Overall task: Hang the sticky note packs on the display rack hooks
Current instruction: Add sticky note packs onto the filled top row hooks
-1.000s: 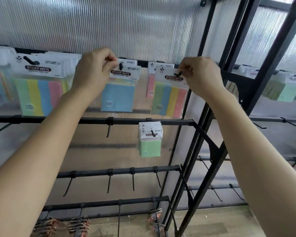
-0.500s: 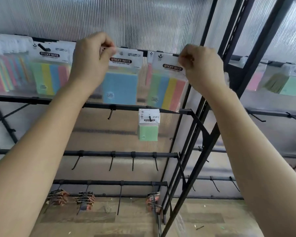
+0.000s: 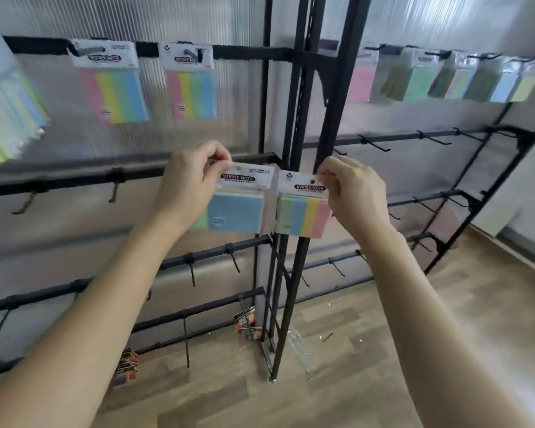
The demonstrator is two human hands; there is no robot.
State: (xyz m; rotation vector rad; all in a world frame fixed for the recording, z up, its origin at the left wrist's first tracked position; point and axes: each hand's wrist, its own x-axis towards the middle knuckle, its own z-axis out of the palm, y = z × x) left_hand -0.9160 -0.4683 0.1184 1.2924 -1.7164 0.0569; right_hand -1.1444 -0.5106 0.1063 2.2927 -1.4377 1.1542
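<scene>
My left hand (image 3: 189, 186) pinches the top corner of a blue sticky note pack (image 3: 238, 208) with a white "STICKY NOTE" header. My right hand (image 3: 349, 193) pinches the header of a striped pack (image 3: 301, 211) in green, blue, yellow and pink. Both packs hang free in front of the black display rack (image 3: 291, 57), level with its second rail and off any hook. Two striped packs (image 3: 115, 84) (image 3: 190, 84) hang on top-rail hooks at upper left. Bare hooks (image 3: 115, 189) stick out from the second rail to the left of my hands.
A second rack section at the right carries several packs (image 3: 445, 78) on its top rail and bare hooks (image 3: 374, 145) below. Lower rails hold small dark items (image 3: 246, 324) near the wooden floor (image 3: 352, 350). A stack of blurred packs (image 3: 3, 103) hangs at the far left.
Both hands came away from the top rail with their packs and dropped to the second rail's height. The view swung right and down, so the rack shifted left.
</scene>
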